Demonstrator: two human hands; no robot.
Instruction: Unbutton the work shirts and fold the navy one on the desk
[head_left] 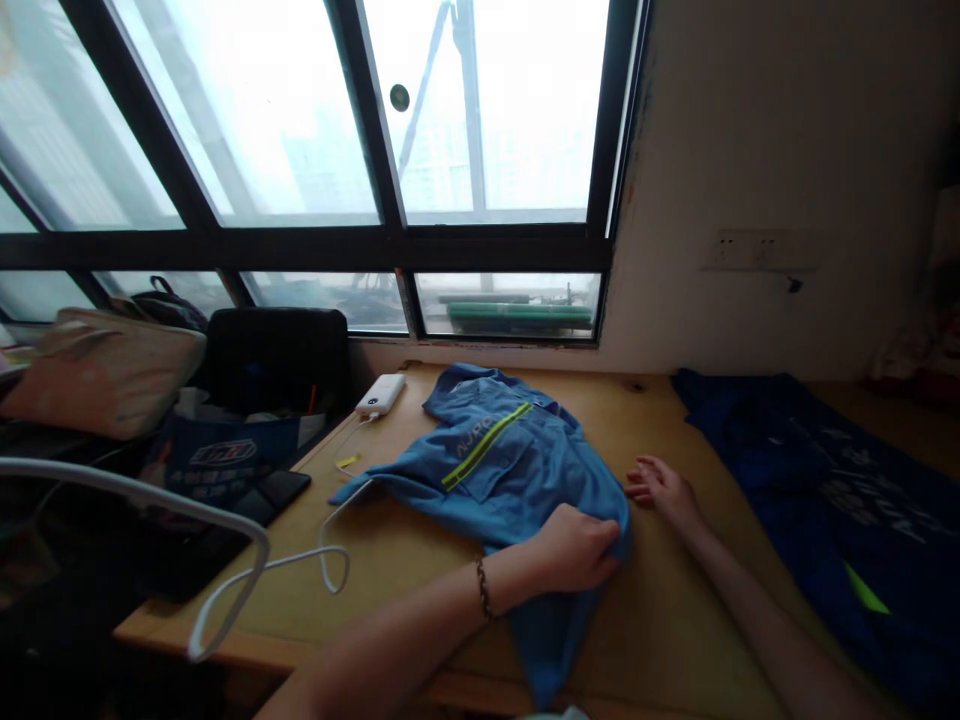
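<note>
A light blue garment (517, 470), probably a work shirt or jacket, lies crumpled on the wooden table (405, 590). Pale lettering and a yellow-green stripe run across it, and one corner droops toward the table's front edge. My left hand (577, 548), with a dark braided bracelet at the wrist, is closed on the garment's right side, bunching the cloth. Just right of the cloth, my right hand (664, 490) is open above the tabletop, fingers slightly curled and apart, holding nothing.
A dark blue garment (832, 490) with white lettering covers the table's right side. A white power bank (381, 396) sits at the back left, with a white cable (255, 560) looping leftward. A black flat case (270, 497) lies at the left edge. Beyond are a black chair (277, 345) and bags.
</note>
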